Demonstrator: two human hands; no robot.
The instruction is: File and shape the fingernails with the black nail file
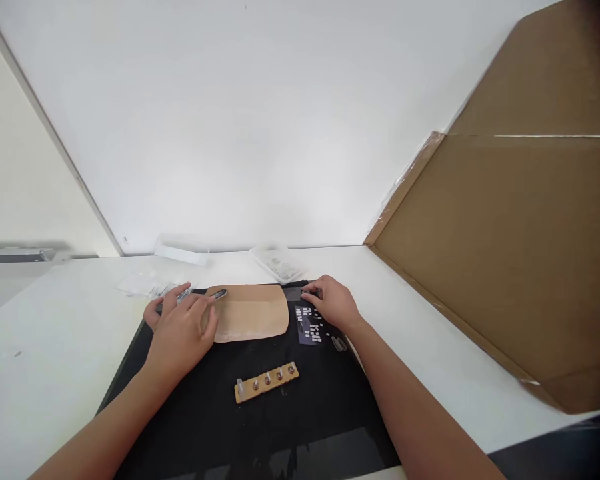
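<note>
My left hand (183,327) is at the left edge of a tan sheet (253,313), its fingers around a slim dark and silver tool (220,293) whose tip lies over the sheet. My right hand (333,303) is at the far right of the black mat (195,413), its thumb and fingertips pinched on something small and dark that I cannot make out. Just below those fingers lies a dark card (307,337) with small white pieces on it. Nearer to me, a narrow yellowish strip (247,392) carries several small round metallic parts and a clear peg.
A clear tray (280,265) with small contents and a white open box (181,253) stand by the back wall. Clear plastic wrap (137,283) lies at the left. Small oval rings (339,344) rest beside my right wrist. Large cardboard (510,253) leans at the right.
</note>
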